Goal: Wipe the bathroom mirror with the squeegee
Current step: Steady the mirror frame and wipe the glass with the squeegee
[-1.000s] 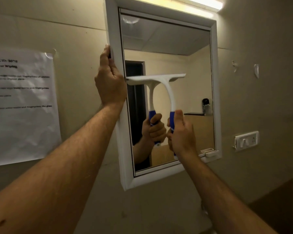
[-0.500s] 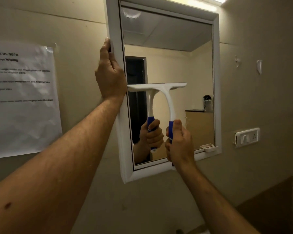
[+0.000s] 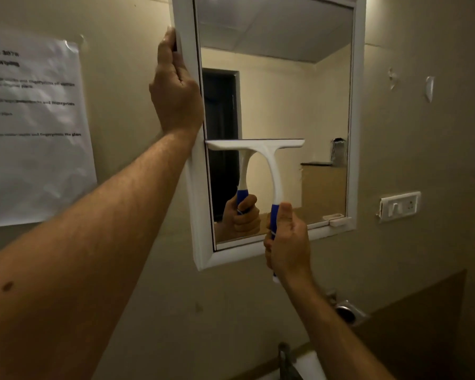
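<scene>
Glossy mirror [image 3: 285, 91], plastic squeegee [image 3: 258, 145]

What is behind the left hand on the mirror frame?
The left hand covers part of the white mirror frame; its fingers curl behind the edge, so anything there is hidden.

White-framed mirror [image 3: 357, 133], white squeegee [image 3: 258, 145] with blue grip, beige wall [image 3: 422, 133], white paper sheet [image 3: 33, 133] with black printed text, white switch plate [image 3: 399, 206], dark doorway in the reflection

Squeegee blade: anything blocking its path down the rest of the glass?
Nothing visible. The white squeegee with blue handle sits mid-glass on the white-framed mirror, clear glass below. The right hand grips the handle; the left hand stays on the frame's left edge.
</scene>
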Tool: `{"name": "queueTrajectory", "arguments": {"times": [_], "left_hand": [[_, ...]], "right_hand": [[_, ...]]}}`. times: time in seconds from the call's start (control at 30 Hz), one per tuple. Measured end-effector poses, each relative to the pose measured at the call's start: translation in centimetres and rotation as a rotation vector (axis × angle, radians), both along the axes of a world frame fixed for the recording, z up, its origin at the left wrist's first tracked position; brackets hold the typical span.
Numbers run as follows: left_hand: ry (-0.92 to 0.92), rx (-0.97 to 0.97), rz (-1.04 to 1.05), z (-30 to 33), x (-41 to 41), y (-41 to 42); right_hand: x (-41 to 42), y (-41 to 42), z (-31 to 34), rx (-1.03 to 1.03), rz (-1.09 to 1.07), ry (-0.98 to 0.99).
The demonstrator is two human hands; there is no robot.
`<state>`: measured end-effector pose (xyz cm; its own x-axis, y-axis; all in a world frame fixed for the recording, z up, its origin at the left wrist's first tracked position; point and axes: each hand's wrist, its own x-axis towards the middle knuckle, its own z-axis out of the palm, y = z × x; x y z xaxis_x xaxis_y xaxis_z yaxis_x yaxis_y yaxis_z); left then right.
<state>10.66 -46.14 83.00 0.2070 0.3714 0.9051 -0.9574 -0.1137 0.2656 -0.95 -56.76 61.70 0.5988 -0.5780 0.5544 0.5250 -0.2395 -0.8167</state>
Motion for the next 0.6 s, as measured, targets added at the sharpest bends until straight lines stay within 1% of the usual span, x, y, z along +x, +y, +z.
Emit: {"name": "queueTrajectory", "arguments": {"times": [0.1,0.27,0.33,0.43,0.53,0.6], "left_hand": [[0.000,-0.003,0.010,0.0,-0.1,-0.1],[0.010,0.018,0.019,-0.2,-0.2,0.0],[0.010,0.024,0.010,-0.2,-0.2,0.1],[0.004,0.021,0.002,-0.2,-0.2,0.1],[0.006,0.018,-0.010,-0.2,-0.1,0.0],[0.022,0.013,-0.010,-0.3,-0.2,0.0]], "right_hand": [[-0.7,0.1,-0.1,0.008,-0.004,0.030],[-1.0,-0.7,4.0,-0.054,0.027,-0.005],[-0.6,-0.7,4.5,-0.059,0.021,-0.004],[-0.4,-0.3,2.5,-0.045,0.021,0.011],[-0.9,0.2,-0.6,0.018,0.077,0.053],[-1.4,0.4,-1.3,0.051,0.089,0.065]]}}
